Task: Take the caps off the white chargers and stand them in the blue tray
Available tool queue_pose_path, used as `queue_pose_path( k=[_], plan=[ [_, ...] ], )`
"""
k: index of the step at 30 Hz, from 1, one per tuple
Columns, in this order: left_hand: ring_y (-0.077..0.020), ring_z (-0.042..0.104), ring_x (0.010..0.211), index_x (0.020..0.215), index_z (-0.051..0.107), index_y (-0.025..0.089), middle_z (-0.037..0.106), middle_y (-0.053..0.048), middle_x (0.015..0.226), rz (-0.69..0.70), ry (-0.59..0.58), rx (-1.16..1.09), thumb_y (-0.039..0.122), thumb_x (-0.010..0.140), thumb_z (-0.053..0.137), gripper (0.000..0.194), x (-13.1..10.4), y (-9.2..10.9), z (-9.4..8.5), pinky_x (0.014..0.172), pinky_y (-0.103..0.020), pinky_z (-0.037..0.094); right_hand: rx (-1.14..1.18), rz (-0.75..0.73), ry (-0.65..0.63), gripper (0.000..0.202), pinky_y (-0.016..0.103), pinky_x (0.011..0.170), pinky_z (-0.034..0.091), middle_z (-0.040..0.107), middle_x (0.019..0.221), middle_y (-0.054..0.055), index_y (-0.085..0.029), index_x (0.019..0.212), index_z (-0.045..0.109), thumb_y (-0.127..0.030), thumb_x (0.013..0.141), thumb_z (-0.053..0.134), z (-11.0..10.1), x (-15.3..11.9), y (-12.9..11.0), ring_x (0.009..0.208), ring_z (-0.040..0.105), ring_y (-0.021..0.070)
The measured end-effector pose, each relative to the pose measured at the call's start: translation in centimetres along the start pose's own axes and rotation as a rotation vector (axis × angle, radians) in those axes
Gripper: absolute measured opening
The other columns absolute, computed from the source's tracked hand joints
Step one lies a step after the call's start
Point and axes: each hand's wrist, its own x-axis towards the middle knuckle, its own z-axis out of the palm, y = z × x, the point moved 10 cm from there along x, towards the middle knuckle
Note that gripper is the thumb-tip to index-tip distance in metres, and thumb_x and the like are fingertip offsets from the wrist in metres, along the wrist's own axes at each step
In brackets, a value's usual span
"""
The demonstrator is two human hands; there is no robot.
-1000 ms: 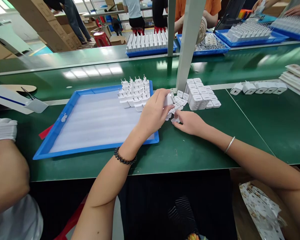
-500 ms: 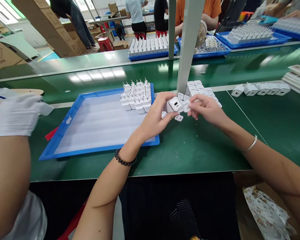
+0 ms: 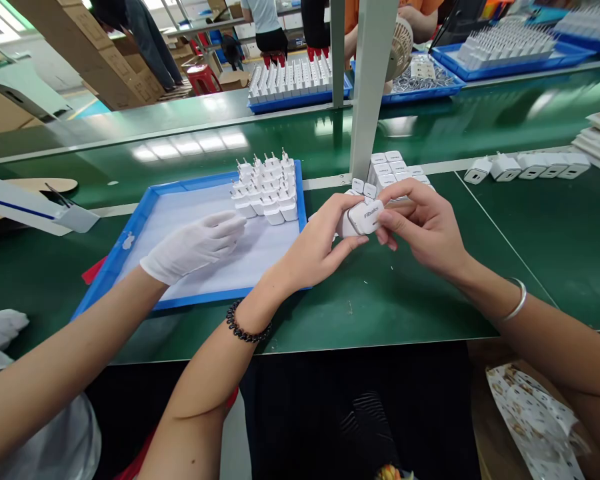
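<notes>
My left hand [image 3: 316,250] is closed on a white charger [image 3: 347,225] in front of the grey post. My right hand [image 3: 423,223] pinches a flat white cap [image 3: 366,217] with printed lettering, held against the charger's end. Small white caps [image 3: 364,188] lie just behind my hands, and a block of white chargers [image 3: 393,167] stands behind my right hand. To the left, a blue tray [image 3: 180,299] holds white chargers with pins up [image 3: 266,187] at its right end.
A co-worker's white-gloved hand [image 3: 195,247] reaches over the tray; another glove [image 3: 0,330] is at the left edge. A grey post [image 3: 367,87] rises behind my hands. Several chargers [image 3: 533,165] line the bench at right. Loaded blue trays [image 3: 293,100] stand beyond.
The cap in my right hand has come onto the charger's end, covering the port face. The co-worker's gloved hand has moved right over the tray, and another glove has appeared at left.
</notes>
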Motion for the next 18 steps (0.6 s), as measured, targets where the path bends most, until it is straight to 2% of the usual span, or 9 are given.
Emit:
queue_pose_path(
  k=[6, 10, 18],
  plan=[
    [-0.0224, 0.060, 0.106, 0.131, 0.044, 0.019, 0.060, -0.011, 0.123, -0.017, -0.005, -0.004, 0.039, 0.099, 0.054, 0.039, 0.00, 0.03, 0.12, 0.092, -0.039, 0.053, -0.015, -0.014, -0.002, 0.021, 0.021, 0.044, 0.042, 0.056, 0.060, -0.005, -0.022, 0.094, 0.059, -0.038, 0.092, 0.071, 0.05, 0.02, -0.16, 0.051, 0.054, 0.0095],
    [-0.0224, 0.059, 0.109, 0.132, 0.044, 0.020, 0.060, -0.012, 0.124, -0.001, -0.003, -0.014, 0.037, 0.098, 0.057, 0.040, -0.02, 0.26, 0.08, 0.096, -0.039, 0.052, 0.017, -0.024, -0.032, 0.017, 0.020, 0.044, 0.041, 0.056, 0.060, -0.005, -0.023, 0.094, 0.059, -0.035, 0.093, 0.070, 0.08, 0.06, -0.04, 0.052, 0.054, 0.0090],
    [-0.0236, 0.059, 0.110, 0.133, 0.042, 0.020, 0.059, -0.012, 0.123, -0.006, -0.014, 0.033, 0.041, 0.100, 0.049, 0.040, -0.02, 0.09, 0.29, 0.094, -0.040, 0.051, -0.020, -0.062, -0.041, 0.014, 0.020, 0.044, 0.041, 0.057, 0.060, -0.005, -0.023, 0.094, 0.059, -0.032, 0.095, 0.069, 0.24, 0.03, -0.28, 0.052, 0.053, 0.0088]
  ],
)
